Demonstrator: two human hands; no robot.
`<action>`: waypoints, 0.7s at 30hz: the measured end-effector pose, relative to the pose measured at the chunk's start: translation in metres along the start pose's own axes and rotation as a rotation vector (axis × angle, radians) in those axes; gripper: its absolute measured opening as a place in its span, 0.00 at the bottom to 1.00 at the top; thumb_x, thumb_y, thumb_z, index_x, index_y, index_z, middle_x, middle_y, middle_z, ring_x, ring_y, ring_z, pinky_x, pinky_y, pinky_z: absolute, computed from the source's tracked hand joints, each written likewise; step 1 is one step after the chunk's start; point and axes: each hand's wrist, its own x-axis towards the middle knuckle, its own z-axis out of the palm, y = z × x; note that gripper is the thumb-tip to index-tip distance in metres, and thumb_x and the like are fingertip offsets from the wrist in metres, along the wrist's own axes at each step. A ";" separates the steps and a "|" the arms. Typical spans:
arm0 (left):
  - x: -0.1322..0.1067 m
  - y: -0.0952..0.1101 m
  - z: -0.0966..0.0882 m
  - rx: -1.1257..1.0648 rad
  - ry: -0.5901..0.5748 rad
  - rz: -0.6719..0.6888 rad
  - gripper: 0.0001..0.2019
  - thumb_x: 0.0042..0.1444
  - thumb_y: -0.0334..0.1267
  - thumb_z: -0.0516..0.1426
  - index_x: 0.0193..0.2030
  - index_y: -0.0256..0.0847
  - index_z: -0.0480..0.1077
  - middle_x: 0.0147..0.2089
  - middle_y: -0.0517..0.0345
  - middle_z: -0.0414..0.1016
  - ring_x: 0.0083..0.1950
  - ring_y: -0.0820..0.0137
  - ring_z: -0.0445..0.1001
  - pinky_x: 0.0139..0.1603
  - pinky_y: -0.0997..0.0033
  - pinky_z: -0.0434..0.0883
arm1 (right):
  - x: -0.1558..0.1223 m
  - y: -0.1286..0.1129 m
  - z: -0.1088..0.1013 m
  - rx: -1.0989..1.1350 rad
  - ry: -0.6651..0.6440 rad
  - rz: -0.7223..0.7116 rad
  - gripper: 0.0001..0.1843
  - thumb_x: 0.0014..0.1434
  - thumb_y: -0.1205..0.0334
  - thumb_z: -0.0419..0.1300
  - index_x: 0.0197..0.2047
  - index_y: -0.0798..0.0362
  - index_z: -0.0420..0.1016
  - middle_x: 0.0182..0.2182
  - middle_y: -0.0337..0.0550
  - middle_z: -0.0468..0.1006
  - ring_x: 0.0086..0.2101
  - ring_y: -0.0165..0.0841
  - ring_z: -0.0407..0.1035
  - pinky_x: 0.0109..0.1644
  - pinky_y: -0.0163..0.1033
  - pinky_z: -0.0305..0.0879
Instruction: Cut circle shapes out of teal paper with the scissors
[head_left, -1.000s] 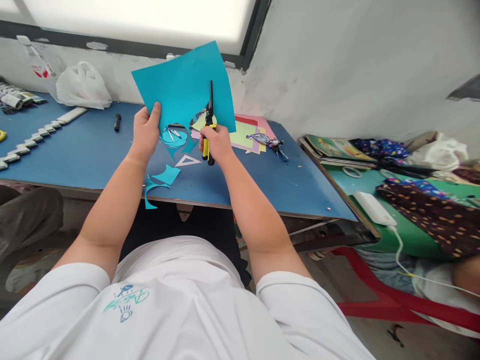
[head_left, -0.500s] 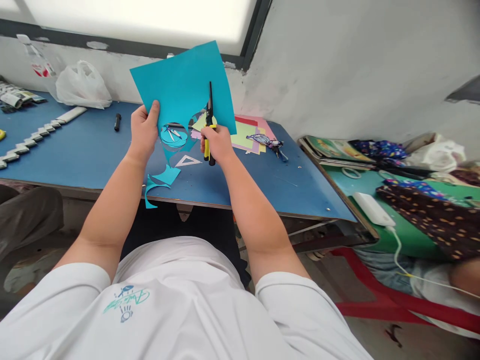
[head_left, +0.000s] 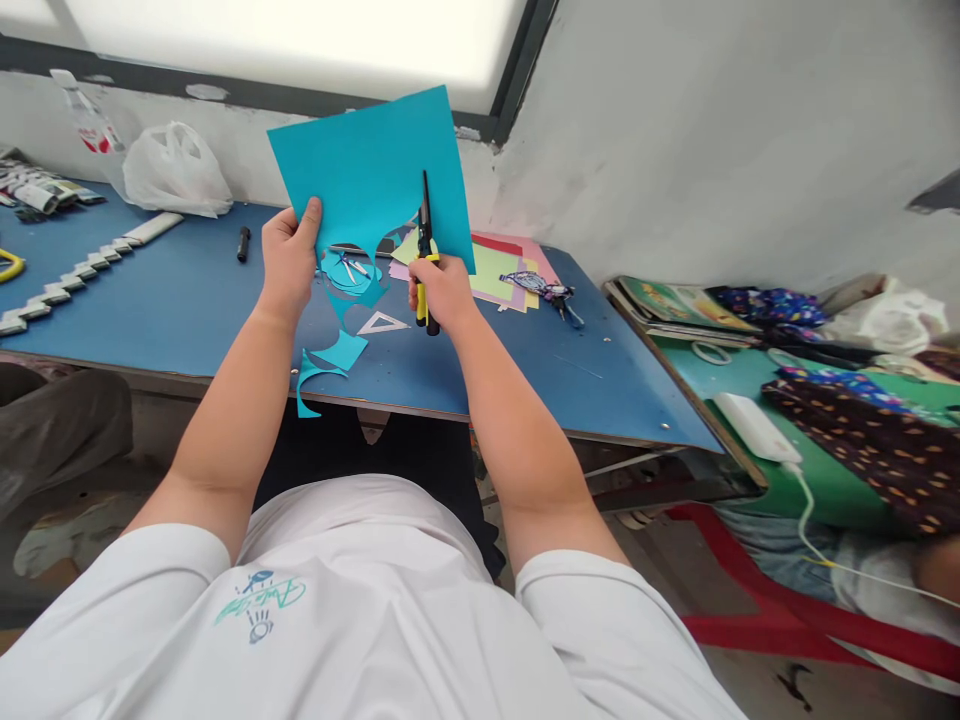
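Note:
A sheet of turquoise paper (head_left: 367, 160) is held up over the table, its lower edge cut in curves. My left hand (head_left: 291, 250) pinches its lower left corner, thumb in front. Scissors (head_left: 424, 225) with yellow and black handles are gripped in my right hand (head_left: 442, 290), and their dark blades point up along the paper near its right side. Below the sheet lie turquoise cut pieces (head_left: 349, 272), with pens on them. A white set square (head_left: 384, 322) rests nearby. A curved turquoise scrap (head_left: 307, 385) hangs over the table's front edge.
Coloured paper sheets (head_left: 495, 270) and a patterned pouch (head_left: 536, 285) lie right of my hand. At left are a black marker (head_left: 244, 244), a plastic bag (head_left: 176, 170), a bottle (head_left: 86, 115) and a folded paper strip (head_left: 90, 265). A green table (head_left: 817, 470) adjoins at right.
The whole view has shifted slightly, so most things sit a little further right. My hands keep their holds on the paper and scissors, which have barely moved.

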 end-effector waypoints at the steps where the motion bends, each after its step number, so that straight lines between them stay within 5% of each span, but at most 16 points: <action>1: -0.003 0.004 0.001 0.006 0.018 -0.043 0.35 0.72 0.61 0.77 0.27 0.44 0.65 0.27 0.65 0.54 0.30 0.72 0.68 0.34 0.66 0.71 | -0.001 -0.001 0.000 -0.011 -0.001 -0.007 0.18 0.65 0.54 0.71 0.28 0.45 0.70 0.22 0.37 0.73 0.23 0.33 0.69 0.30 0.40 0.71; 7: -0.012 0.020 0.001 0.046 0.038 -0.135 0.32 0.82 0.54 0.72 0.31 0.47 0.60 0.31 0.63 0.49 0.39 0.71 0.63 0.48 0.62 0.68 | -0.004 -0.002 -0.001 -0.063 -0.008 -0.024 0.18 0.67 0.55 0.69 0.27 0.46 0.70 0.21 0.38 0.73 0.23 0.33 0.69 0.29 0.40 0.71; 11: -0.018 0.025 0.002 0.168 0.101 0.109 0.19 0.80 0.43 0.74 0.47 0.46 0.68 0.37 0.63 0.55 0.43 0.71 0.61 0.56 0.64 0.67 | -0.002 0.003 0.002 -0.027 0.008 -0.007 0.18 0.67 0.55 0.70 0.28 0.46 0.70 0.22 0.37 0.73 0.23 0.32 0.68 0.30 0.40 0.71; 14: -0.033 0.024 0.010 0.248 0.094 0.259 0.24 0.71 0.48 0.81 0.54 0.49 0.71 0.45 0.60 0.65 0.55 0.65 0.72 0.65 0.61 0.68 | -0.001 0.006 0.006 -0.034 0.022 -0.017 0.18 0.67 0.54 0.71 0.29 0.45 0.69 0.23 0.37 0.73 0.23 0.32 0.68 0.30 0.40 0.71; 16: -0.047 0.021 0.020 0.286 -0.015 0.231 0.24 0.67 0.53 0.83 0.49 0.50 0.74 0.45 0.56 0.70 0.59 0.57 0.76 0.67 0.57 0.71 | -0.001 0.008 0.010 -0.052 0.022 -0.023 0.18 0.67 0.54 0.71 0.29 0.45 0.69 0.23 0.37 0.73 0.23 0.33 0.68 0.29 0.41 0.70; 21: -0.073 0.012 0.044 0.299 -0.449 0.030 0.18 0.68 0.52 0.80 0.36 0.47 0.81 0.31 0.55 0.72 0.37 0.60 0.73 0.50 0.57 0.70 | 0.000 0.008 0.013 -0.063 0.030 -0.032 0.20 0.68 0.54 0.71 0.29 0.45 0.68 0.21 0.36 0.71 0.23 0.33 0.69 0.28 0.40 0.69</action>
